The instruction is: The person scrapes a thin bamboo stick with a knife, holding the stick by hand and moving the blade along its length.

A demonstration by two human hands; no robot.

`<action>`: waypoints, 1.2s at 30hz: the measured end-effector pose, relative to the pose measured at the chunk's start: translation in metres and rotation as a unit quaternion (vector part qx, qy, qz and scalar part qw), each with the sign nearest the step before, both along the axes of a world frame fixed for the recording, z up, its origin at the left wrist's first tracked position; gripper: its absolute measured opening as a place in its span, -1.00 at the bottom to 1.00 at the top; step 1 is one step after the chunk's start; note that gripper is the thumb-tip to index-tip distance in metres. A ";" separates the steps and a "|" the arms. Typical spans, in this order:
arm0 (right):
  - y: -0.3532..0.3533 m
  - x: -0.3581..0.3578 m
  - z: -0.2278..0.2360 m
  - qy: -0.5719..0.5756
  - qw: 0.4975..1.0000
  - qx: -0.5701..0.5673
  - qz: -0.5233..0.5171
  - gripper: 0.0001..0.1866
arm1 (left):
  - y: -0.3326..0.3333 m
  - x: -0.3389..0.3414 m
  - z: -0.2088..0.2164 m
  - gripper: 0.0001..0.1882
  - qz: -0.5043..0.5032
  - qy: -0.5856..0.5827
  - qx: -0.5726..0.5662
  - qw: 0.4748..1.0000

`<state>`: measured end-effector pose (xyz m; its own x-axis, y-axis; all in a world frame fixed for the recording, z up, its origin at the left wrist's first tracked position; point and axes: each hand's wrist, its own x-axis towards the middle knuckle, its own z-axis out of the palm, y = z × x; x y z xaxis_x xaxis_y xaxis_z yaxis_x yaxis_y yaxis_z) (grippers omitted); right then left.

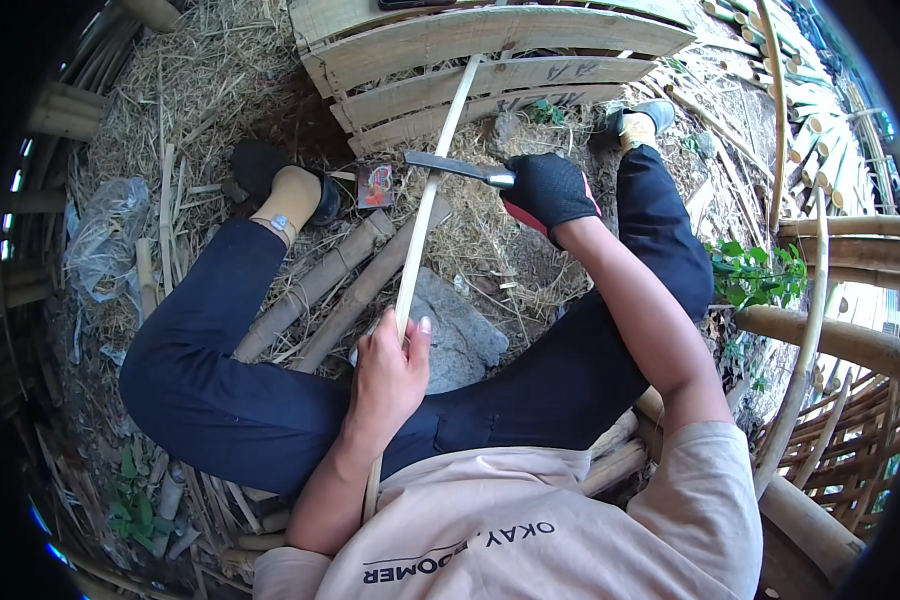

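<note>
My left hand (388, 375), bare, is closed around a long pale bamboo strip (417, 240). The strip runs from beside my left forearm, through the fist and away to the slatted wooden crate (510, 80), where its far end overlaps the boards. In a black glove with red at the palm side, my right hand (550, 193) grips a knife (455, 168). Its dark blade points left and lies across the strip, well beyond my left hand. Whether the edge bites into the strip cannot be made out. The knife's handle is mostly hidden in the glove.
Between my spread legs lie a grey stone (450, 325), thick bamboo pieces (320, 280) and a small red packet (375, 186). Straw and shavings cover the ground. A clear plastic bag (110, 235) is at the left. Bamboo poles (830, 335) and a green plant (760, 275) stand at the right.
</note>
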<state>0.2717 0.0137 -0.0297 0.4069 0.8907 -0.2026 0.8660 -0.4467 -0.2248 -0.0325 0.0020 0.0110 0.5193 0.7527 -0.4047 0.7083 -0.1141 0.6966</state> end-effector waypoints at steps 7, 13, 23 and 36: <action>-0.015 0.018 0.001 0.009 0.999 0.043 -0.019 -0.64 | 0.001 0.003 0.003 -0.65 0.013 -0.045 0.002 0.999; -0.017 -0.031 0.031 0.069 0.994 0.021 0.085 -0.70 | 0.004 0.002 0.001 -0.66 0.006 -0.066 0.031 0.997; -0.021 -0.049 0.027 0.089 0.983 -0.031 0.157 -0.74 | -0.005 0.002 -0.001 -0.69 0.002 -0.014 0.047 0.999; -0.002 -0.037 0.017 0.025 0.996 -0.014 0.083 -0.79 | -0.006 0.004 0.000 -0.69 0.010 0.051 0.034 0.998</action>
<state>0.2343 0.0120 -0.0131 0.2427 0.9389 -0.2442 0.9166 -0.3044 -0.2594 -0.0284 -0.0042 0.0111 0.4619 0.7903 -0.4026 0.7778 -0.1428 0.6121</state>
